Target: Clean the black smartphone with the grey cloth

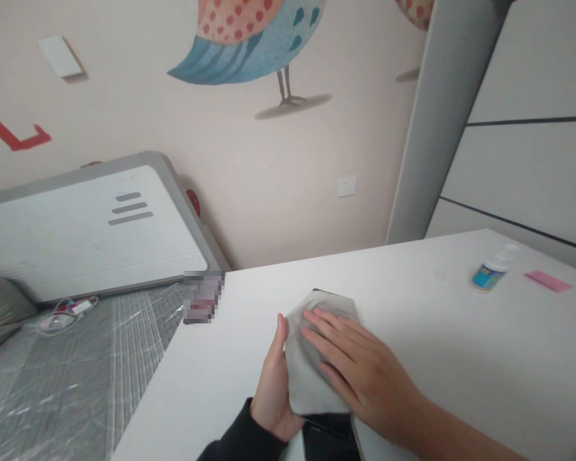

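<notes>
A light grey cloth [312, 378] is spread over a dark flat object [324, 421], whose black edges show at the top and bottom. My left hand [274, 384] grips this object along its left side, thumb up, the other fingers hidden behind. On the cloth lies my right hand [360, 365], palm down with fingers stretched and a little apart. A black, glossy flat item [333, 443] shows just below, cut off by the frame's bottom; whether it touches the held object I cannot tell.
On the white table [413, 307], a white bottle with a blue label [492, 272] stands at the right, beside a pink strip [548, 280]. A pixelated item [203, 297] lies at the left corner. A plastic-covered bed [86, 371] with a cable [67, 314] adjoins the table.
</notes>
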The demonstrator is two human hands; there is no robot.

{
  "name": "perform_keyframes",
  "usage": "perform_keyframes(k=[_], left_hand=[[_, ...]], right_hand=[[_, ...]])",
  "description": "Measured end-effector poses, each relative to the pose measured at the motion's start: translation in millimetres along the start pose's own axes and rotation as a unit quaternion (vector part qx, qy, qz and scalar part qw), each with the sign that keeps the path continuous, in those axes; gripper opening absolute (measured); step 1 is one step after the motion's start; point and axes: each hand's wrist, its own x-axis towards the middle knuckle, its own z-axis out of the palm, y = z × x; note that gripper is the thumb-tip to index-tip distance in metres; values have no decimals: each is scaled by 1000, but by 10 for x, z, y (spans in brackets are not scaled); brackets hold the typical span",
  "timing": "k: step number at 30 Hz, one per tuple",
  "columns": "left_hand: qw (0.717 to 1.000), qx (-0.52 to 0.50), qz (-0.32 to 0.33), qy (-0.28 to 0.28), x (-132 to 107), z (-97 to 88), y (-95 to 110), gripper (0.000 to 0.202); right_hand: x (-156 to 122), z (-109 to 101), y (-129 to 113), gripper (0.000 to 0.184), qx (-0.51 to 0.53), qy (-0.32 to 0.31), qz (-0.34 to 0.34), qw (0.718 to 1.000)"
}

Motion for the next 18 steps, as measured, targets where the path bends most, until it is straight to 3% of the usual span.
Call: perform_keyframes(k=[3, 6, 13, 18], left_hand=[[999, 13, 8, -32, 22, 57, -78, 61], [998, 24, -3, -59, 28, 57, -95, 61], [997, 24, -41, -58, 24, -103, -127, 76], [998, 16, -17, -55, 6, -38, -88, 65]], right_hand=[[7, 35, 89, 52, -51, -4, 63, 997], [-1, 44, 57, 55, -67, -18, 78, 995], [7, 41, -238, 53, -26, -34, -67, 997], [76, 39, -77, 47, -8, 21, -42, 999]])
